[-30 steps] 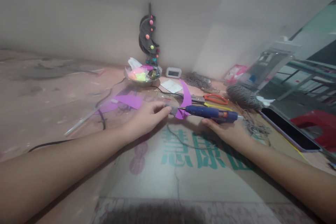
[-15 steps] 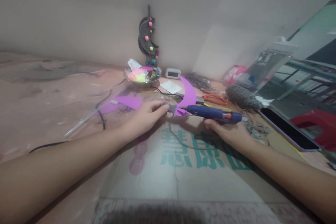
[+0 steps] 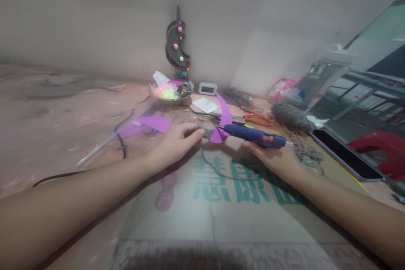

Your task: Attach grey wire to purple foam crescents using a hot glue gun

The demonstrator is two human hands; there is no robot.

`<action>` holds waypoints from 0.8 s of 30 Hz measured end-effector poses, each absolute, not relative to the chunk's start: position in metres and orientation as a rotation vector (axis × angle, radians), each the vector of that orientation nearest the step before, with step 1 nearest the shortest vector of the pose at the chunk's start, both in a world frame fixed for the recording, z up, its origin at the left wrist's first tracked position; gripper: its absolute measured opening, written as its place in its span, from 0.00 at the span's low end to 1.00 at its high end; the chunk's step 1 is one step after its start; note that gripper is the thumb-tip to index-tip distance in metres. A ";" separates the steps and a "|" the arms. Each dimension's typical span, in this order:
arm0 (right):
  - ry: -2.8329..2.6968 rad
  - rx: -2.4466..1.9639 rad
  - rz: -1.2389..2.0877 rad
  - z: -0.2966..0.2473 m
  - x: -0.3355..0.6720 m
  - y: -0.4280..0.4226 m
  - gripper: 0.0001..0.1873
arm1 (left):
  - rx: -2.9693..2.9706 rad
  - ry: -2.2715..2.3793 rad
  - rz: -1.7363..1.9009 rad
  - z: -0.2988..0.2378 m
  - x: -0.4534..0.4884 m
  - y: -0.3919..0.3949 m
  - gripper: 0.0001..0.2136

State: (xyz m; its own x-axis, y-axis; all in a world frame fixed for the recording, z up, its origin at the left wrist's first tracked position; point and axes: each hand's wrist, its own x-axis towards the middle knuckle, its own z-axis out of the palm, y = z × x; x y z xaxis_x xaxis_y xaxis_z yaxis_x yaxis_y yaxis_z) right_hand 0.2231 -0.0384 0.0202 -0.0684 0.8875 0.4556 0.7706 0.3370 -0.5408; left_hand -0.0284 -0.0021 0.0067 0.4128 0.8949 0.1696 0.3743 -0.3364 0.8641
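Note:
My right hand point(image 3: 268, 158) is closed round a blue glue gun point(image 3: 253, 135), whose nozzle points left at a purple crescent-shaped cutout point(image 3: 224, 118). My left hand point(image 3: 177, 141) pinches the lower tip of that purple cutout, where a grey wrapped bit shows, just above a cardboard sheet point(image 3: 221, 202) with green print. A grey string trails from the pinched spot down over the cardboard.
A ball of grey yarn point(image 3: 291, 117), orange-handled scissors point(image 3: 257, 119), a dark tablet point(image 3: 346, 154), a metal bowl of coloured bits point(image 3: 171, 93), a small white clock point(image 3: 207, 88), a dark crescent ornament with pompoms point(image 3: 177, 48), purple scraps point(image 3: 152, 123) and a black cable point(image 3: 122, 145) lie around.
The purple crescent has turned more edge-on and the glue gun nozzle has come back close to its lower tip. My left hand stays put.

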 end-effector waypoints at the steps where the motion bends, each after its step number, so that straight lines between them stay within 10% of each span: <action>1: -1.836 -1.487 0.211 0.020 0.225 -0.037 0.15 | 1.898 1.082 0.854 0.007 -0.028 -0.002 0.16; 24: -1.769 -1.479 0.580 0.043 0.193 0.118 0.14 | 1.661 1.031 0.804 0.007 -0.030 0.002 0.17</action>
State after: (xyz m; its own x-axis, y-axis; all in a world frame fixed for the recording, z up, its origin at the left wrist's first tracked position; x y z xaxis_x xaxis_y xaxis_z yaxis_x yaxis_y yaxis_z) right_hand 0.1933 0.1179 0.0432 -0.0554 0.9657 0.2537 0.6281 0.2312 -0.7430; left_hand -0.0299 0.0023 0.0075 0.4197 0.9069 0.0358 0.2553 -0.1558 0.9542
